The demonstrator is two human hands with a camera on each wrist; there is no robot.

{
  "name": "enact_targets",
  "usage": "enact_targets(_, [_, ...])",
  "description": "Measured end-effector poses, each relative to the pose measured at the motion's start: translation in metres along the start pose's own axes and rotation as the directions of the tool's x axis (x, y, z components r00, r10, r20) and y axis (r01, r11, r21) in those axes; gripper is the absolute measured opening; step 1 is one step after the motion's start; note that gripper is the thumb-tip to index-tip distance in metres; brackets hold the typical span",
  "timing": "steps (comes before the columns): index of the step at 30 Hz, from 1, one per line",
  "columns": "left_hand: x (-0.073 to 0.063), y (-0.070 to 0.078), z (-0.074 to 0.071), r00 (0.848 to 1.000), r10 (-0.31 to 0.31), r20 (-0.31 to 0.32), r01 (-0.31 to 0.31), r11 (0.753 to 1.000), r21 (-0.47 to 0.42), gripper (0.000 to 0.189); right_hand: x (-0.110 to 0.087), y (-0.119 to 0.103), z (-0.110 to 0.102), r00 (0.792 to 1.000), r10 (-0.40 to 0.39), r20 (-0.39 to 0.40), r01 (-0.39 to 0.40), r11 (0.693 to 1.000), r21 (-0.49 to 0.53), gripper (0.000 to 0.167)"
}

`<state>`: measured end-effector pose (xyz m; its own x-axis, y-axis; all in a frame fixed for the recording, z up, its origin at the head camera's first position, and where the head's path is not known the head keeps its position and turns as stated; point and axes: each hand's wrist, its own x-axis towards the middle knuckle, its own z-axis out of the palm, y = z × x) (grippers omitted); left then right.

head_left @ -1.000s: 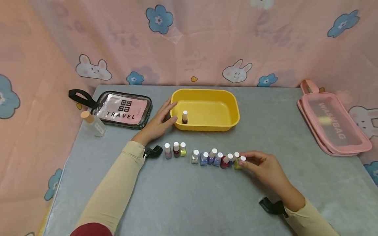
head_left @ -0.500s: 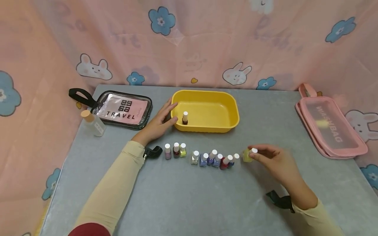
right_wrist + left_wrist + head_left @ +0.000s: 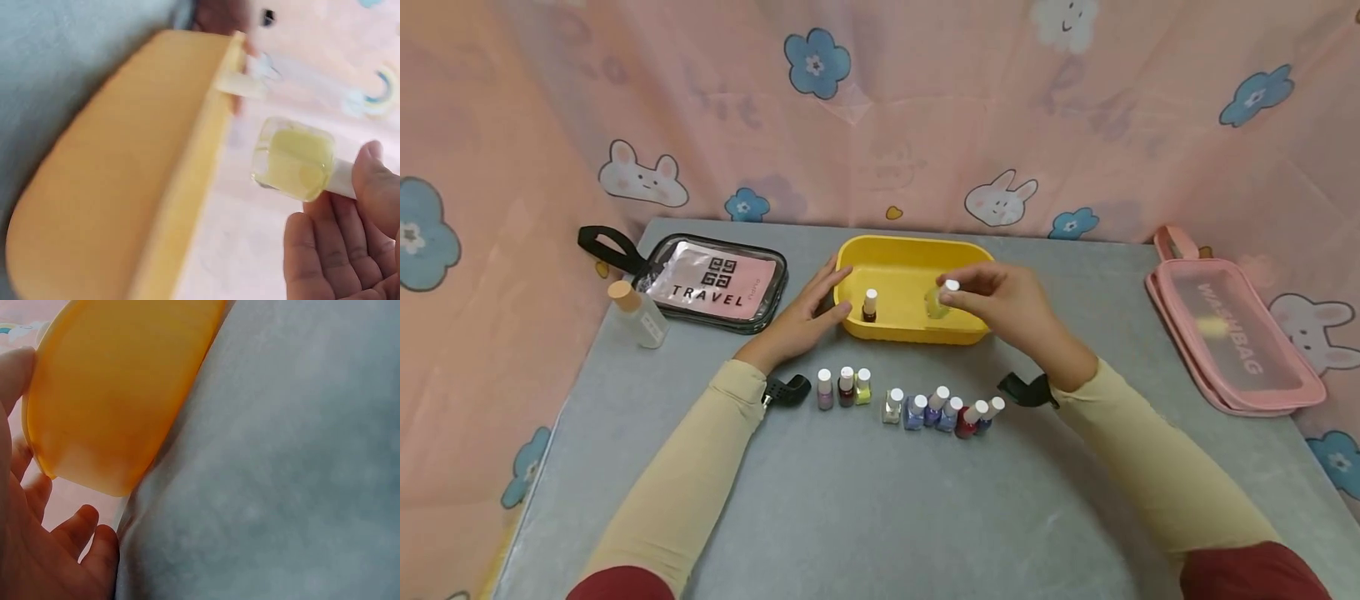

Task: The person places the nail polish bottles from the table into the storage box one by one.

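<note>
In the head view my right hand (image 3: 1018, 312) holds a nail polish bottle (image 3: 936, 304) over the right part of the yellow basin (image 3: 917, 333). Its white cap is pinched between thumb and fingers, and pale yellow polish (image 3: 299, 161) shows in the right wrist view. My left hand (image 3: 801, 321) rests against the basin's left end, fingers spread and relaxed, with the thumb at the front corner. Inside the basin, at the left, stands a dark nail polish bottle (image 3: 869, 306) with a white cap. The left wrist view shows the basin's outer wall (image 3: 119, 394) beside the fingers.
In front of the basin stand several nail polish bottles: a left group (image 3: 846, 387) and a longer row (image 3: 936, 410). A black-edged travel pouch (image 3: 715, 283) and a clear bottle with a tan cap (image 3: 643, 321) lie left. A pink wash bag (image 3: 1232, 333) lies right.
My right hand has lifted the yellow nail polish bottle from the right end of the row and carried it up and left to the basin. My left hand has stayed on the basin.
</note>
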<state>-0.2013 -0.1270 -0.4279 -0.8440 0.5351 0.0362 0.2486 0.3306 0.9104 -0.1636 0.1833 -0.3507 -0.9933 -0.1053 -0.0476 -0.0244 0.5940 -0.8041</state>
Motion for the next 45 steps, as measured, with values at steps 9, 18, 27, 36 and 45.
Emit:
enact_targets(9, [0.015,-0.037,0.005,1.000,0.015,-0.018,-0.015,1.000,0.025,0.065,0.053,0.001,0.050,0.990,-0.031,0.141,0.034,0.999,-0.020,0.022])
enact_targets(18, [0.015,-0.037,0.004,0.999,0.042,-0.018,-0.042,0.999,0.021,0.065,0.062,0.010,0.070,0.970,-0.066,0.233,0.085,0.994,-0.071,0.020])
enact_targets(27, [-0.002,0.006,-0.002,1.000,0.026,-0.001,-0.026,1.000,-0.008,0.064,0.064,0.009,0.073,0.961,-0.052,0.271,0.072,0.995,-0.065,0.017])
enact_targets(36, [0.009,-0.021,0.002,1.000,0.025,-0.006,-0.025,1.000,0.014,0.064,0.054,0.006,0.061,0.978,-0.059,0.199,0.067,0.997,-0.037,0.054])
enact_targets(45, [0.014,-0.039,0.003,0.998,0.053,-0.017,-0.053,0.998,0.028,0.064,-0.006,0.004,0.000,0.995,-0.088,0.050,0.082,0.991,0.101,0.045])
